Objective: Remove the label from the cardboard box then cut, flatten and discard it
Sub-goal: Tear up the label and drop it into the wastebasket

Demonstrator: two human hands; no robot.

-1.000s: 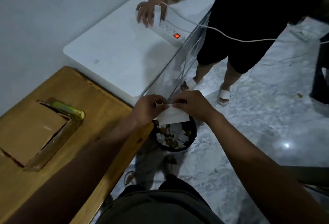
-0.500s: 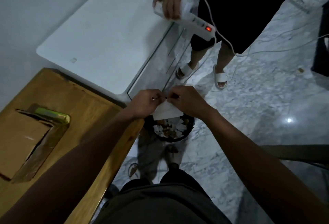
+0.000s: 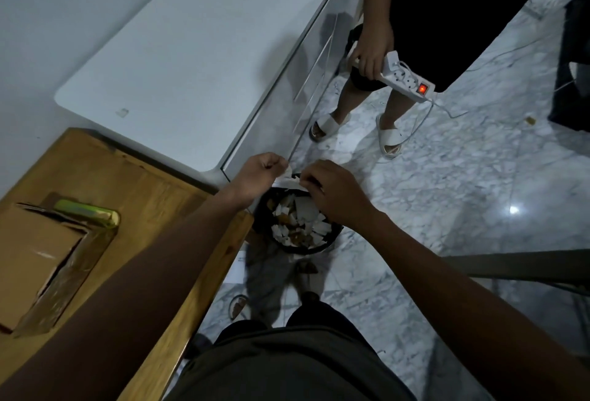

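Note:
Both my hands hold a white paper label [image 3: 289, 180] above a black waste bin [image 3: 332, 236] on the floor. My left hand [image 3: 258, 174] pinches the label's left end in a fist. My right hand [image 3: 332, 193] pinches its right end, fingers curled. The bin holds several torn white and brown scraps. The cardboard box [image 3: 35, 257] lies flat on the wooden table [image 3: 153, 196] at the left, with a yellow-green cutter [image 3: 86, 210] by its far corner.
A white table [image 3: 178, 59] stands beyond the wooden one. A person in black with white sandals stands by it on the marble floor [image 3: 463, 177], holding a white power strip [image 3: 405, 76] with a lit red switch and a trailing cable.
The label looks smaller and more crumpled between my hands. The other person has lifted the power strip off the white table and lowered it to their side. My view has tilted down.

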